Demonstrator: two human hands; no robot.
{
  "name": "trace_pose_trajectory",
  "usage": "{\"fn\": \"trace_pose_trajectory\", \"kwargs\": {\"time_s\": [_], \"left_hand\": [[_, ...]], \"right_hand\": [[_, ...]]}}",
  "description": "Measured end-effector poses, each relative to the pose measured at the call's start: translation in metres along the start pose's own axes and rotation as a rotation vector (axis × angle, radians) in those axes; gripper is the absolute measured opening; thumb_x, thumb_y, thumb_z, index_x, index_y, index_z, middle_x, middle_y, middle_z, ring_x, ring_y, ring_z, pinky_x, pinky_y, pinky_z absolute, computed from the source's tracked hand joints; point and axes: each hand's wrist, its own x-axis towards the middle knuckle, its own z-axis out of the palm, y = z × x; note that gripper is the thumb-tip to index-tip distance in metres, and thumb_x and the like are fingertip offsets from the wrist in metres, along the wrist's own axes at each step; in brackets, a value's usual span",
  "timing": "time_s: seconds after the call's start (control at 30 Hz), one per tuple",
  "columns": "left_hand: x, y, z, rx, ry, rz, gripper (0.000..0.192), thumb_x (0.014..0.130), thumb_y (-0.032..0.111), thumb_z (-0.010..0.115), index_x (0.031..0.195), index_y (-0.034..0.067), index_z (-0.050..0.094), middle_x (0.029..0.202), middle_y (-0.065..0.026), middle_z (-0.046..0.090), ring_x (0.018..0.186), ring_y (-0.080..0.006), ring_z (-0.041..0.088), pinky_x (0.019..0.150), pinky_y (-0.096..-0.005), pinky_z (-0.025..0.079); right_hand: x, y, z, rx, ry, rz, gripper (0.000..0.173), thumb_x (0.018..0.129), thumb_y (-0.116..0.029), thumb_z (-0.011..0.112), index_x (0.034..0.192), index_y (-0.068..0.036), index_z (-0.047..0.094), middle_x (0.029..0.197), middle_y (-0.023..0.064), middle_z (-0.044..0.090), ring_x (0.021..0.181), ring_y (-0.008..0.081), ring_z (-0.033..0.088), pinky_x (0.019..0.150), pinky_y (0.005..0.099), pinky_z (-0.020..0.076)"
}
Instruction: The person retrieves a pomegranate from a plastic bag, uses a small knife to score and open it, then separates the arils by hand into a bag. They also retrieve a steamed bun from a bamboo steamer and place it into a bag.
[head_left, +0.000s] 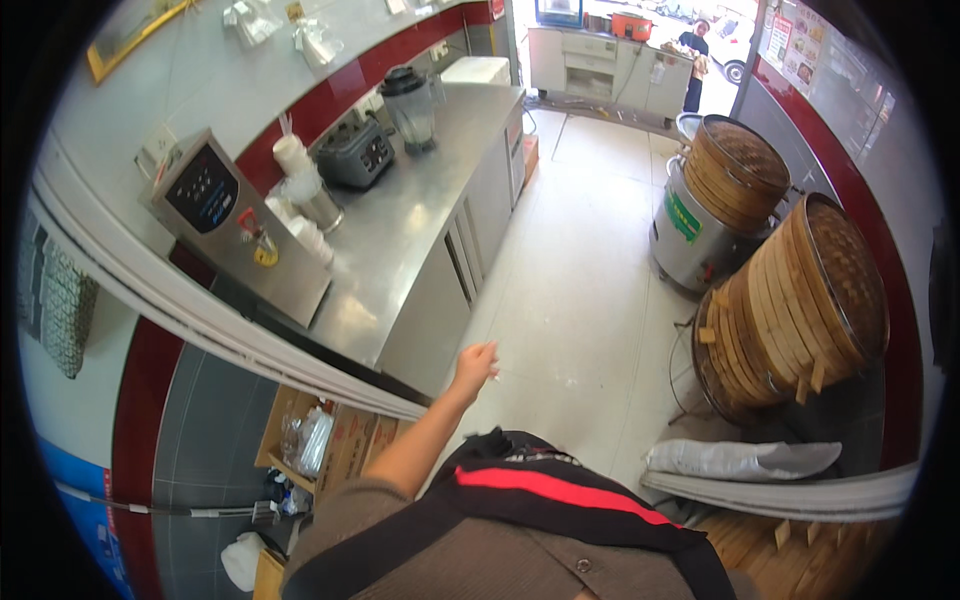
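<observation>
My left hand (475, 367) is raised in front of my body over the pale floor, near the end of the stainless steel counter (420, 217). Its fingers are curled, and nothing large shows in it; whether it holds something small cannot be told. My right hand is out of view. On the counter stand a steel water dispenser (232, 225) with a red tap handle, stacked paper cups (295, 155), a grey toaster (355, 155) and a blender with a clear jug (409, 112).
At the right are tall stacked bamboo steamers (772, 315) and a steel steamer pot (690, 225) with more baskets. A white sack (742, 459) lies on the floor. Cardboard boxes (349, 442) stand lower left. White cabinets (592, 64) and a person (696, 60) are at the far doorway.
</observation>
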Motion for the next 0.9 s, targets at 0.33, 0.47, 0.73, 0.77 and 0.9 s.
{"fn": "trace_pose_trajectory", "kwargs": {"time_s": [0.33,0.47,0.73,0.77,0.9], "left_hand": [[0.059,-0.048,-0.051,-0.026,0.423,-0.162,0.067,0.071,0.000,0.068,0.127,0.001,0.033,0.110,-0.0166,0.049,0.072,-0.0214,0.060,0.057,-0.0314,0.054],[0.136,-0.004,-0.044,-0.249,0.299,0.019,0.039,0.077,0.005,0.066,0.112,0.000,0.047,0.084,-0.0097,0.057,0.056,-0.0140,0.055,0.049,-0.0272,0.050],[0.277,0.077,-0.089,-0.213,0.378,-0.092,0.022,0.086,0.022,0.062,0.090,0.001,0.055,0.071,-0.0059,0.060,0.053,-0.0089,0.053,0.050,-0.0222,0.047],[0.292,0.076,-0.096,-0.180,0.390,0.002,0.029,0.086,0.022,0.061,0.102,0.000,0.050,0.079,-0.0091,0.061,0.064,-0.0119,0.056,0.058,-0.0242,0.047],[0.340,0.062,-0.117,0.047,0.446,0.031,0.080,0.081,0.023,0.065,0.140,-0.002,0.017,0.125,-0.0240,0.048,0.116,-0.0295,0.047,0.095,-0.0373,0.039]], "right_hand": [[0.144,-0.190,-0.227,0.277,0.009,-0.121,0.016,0.088,-0.018,0.059,0.090,-0.002,0.056,0.094,0.0077,0.061,0.091,0.0173,0.061,0.069,0.0307,0.0536],[0.248,-0.322,-0.300,-0.123,0.256,-0.277,0.025,0.088,-0.023,0.056,0.079,-0.001,0.054,0.067,0.0097,0.060,0.075,0.0157,0.063,0.053,0.0304,0.0492],[0.390,-0.569,-0.382,-0.358,0.305,-0.765,0.028,0.087,-0.027,0.056,0.093,-0.001,0.060,0.075,0.0126,0.062,0.070,0.0180,0.060,0.064,0.0324,0.0473],[0.405,-0.600,-0.393,-0.317,0.220,-0.750,0.028,0.087,-0.027,0.057,0.096,-0.001,0.059,0.076,0.0116,0.062,0.069,0.0162,0.061,0.063,0.0319,0.0475],[0.472,-0.723,-0.439,-0.431,0.283,-0.810,0.028,0.086,-0.023,0.058,0.103,-0.001,0.056,0.071,0.0078,0.062,0.058,0.0136,0.058,0.054,0.0282,0.0461]]}}
